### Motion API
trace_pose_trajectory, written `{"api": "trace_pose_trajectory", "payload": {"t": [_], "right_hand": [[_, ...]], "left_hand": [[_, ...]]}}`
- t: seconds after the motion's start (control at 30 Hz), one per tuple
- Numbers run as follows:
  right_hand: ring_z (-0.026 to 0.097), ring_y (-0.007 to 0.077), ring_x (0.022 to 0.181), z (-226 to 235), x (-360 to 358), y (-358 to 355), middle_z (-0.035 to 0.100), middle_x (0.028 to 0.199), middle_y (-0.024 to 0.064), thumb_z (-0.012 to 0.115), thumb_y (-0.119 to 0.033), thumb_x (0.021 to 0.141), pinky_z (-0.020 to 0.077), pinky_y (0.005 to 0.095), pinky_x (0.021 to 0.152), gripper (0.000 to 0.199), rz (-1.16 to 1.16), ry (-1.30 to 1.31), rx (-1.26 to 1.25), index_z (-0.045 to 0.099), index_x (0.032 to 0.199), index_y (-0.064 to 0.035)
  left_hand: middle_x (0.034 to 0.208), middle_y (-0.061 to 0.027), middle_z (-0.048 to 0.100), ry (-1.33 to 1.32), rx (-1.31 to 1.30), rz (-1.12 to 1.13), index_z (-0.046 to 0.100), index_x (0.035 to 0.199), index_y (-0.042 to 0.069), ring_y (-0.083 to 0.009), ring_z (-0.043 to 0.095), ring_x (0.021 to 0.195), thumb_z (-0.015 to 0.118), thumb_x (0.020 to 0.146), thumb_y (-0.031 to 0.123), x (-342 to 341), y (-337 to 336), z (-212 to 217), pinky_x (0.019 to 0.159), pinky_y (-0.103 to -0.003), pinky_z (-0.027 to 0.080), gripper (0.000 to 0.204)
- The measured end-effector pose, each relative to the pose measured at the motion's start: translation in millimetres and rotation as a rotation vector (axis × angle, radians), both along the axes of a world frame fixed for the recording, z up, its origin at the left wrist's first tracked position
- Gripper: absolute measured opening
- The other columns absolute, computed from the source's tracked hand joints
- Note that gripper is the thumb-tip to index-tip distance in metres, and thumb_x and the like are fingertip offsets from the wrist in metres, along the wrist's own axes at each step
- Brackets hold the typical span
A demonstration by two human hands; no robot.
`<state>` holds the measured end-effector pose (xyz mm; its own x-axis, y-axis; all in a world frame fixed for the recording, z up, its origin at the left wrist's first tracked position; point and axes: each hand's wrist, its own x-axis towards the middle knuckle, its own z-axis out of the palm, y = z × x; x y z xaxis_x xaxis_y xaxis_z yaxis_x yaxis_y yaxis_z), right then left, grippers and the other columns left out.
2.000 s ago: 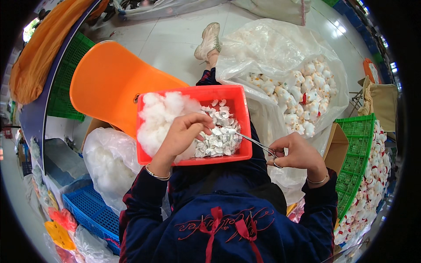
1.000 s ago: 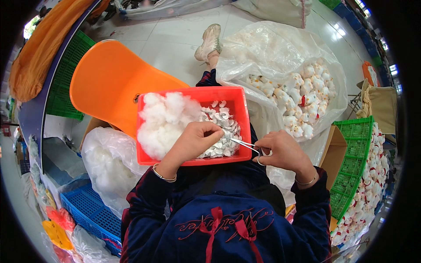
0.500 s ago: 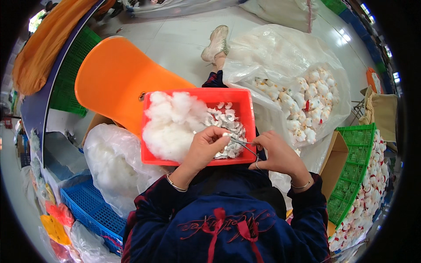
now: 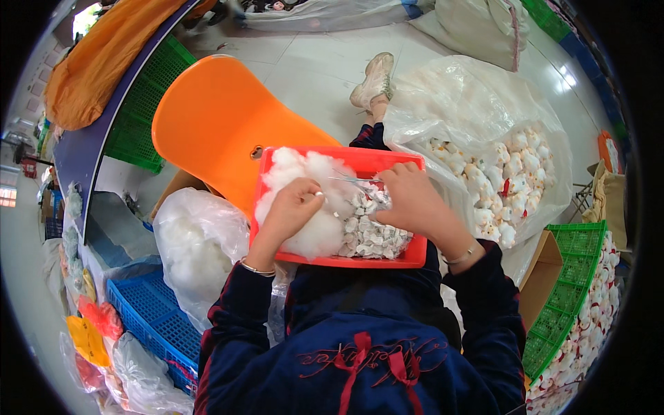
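The left hand (image 4: 292, 209) has a narrow grip, finger and thumb seemingly closed on a small white piece (image 4: 319, 195) above the fluffy stuffing (image 4: 301, 238). The right hand (image 4: 413, 200) holds metal forceps (image 4: 360, 180) across the red plastic tray (image 4: 413, 256) — whether their tips bite on anything, I cannot tell. Such a slight pinch could let the piece drop, and white on white would be hard to find. The tips, near the stuffing's edge, could snag fibres and drag them among the loose white pieces (image 4: 377, 236). The tray sits on the lap (image 4: 346, 278), so a shifting leg could tip it.
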<state>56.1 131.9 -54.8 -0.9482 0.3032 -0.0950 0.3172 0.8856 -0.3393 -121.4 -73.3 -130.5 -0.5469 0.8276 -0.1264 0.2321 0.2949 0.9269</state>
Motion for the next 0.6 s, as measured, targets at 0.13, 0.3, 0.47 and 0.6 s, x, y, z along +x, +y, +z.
{"api": "trace_pose_trajectory", "payload": {"t": [0.13,0.3,0.47,0.6], "right_hand": [[0.062,0.0329,0.1,-38.5,-51.4,-17.2,0.066,0.097,0.0151,0.078,-0.031,0.067,0.0491,0.0491,0.085,0.044,0.031,-0.251,0.186,0.068,0.1,-0.003],[0.066,0.0309,0.081,-33.8,-30.8,6.2,0.069,0.082,0.0105,0.077,-0.03,0.075,0.0512,0.0413,0.079,0.033,0.175,-0.231,-0.279,0.07,0.089,-0.0005],[0.061,0.0168,0.077,19.6,48.8,39.9,0.068,0.079,0.0049,0.083,-0.018,0.076,0.0485,0.0292,0.073,0.032,0.155,-0.028,-0.97,0.071,0.098,0.0011],[0.058,0.0104,0.078,32.0,82.2,35.7,0.067,0.082,0.0035,0.085,-0.014,0.074,0.0473,0.0279,0.072,0.036,0.088,-0.037,-1.074,0.072,0.105,0.0]], "left_hand": [[0.1,-0.0112,0.069,0.182,-0.132,-0.193,0.067,0.095,0.0,-0.0205,0.065,0.092,0.068,0.087,0.016,8.2,4.4,-5.6,0.084,-0.032,0.051,0.018],[0.095,-0.0159,0.069,0.196,-0.188,-0.205,0.068,0.095,-0.001,-0.0278,0.066,0.091,0.067,0.086,0.02,4.3,-4.6,-7.9,0.085,-0.034,0.051,0.023],[0.095,-0.0193,0.069,0.151,-0.286,-0.221,0.067,0.093,-0.002,-0.0301,0.066,0.093,0.068,0.086,0.017,4.9,-5.9,27.6,0.084,-0.037,0.051,0.02],[0.104,-0.0131,0.07,-0.173,0.044,-0.071,0.066,0.095,-0.001,-0.021,0.066,0.1,0.064,0.092,0.014,1.0,-3.7,15.4,0.09,-0.032,0.05,0.015]]}}
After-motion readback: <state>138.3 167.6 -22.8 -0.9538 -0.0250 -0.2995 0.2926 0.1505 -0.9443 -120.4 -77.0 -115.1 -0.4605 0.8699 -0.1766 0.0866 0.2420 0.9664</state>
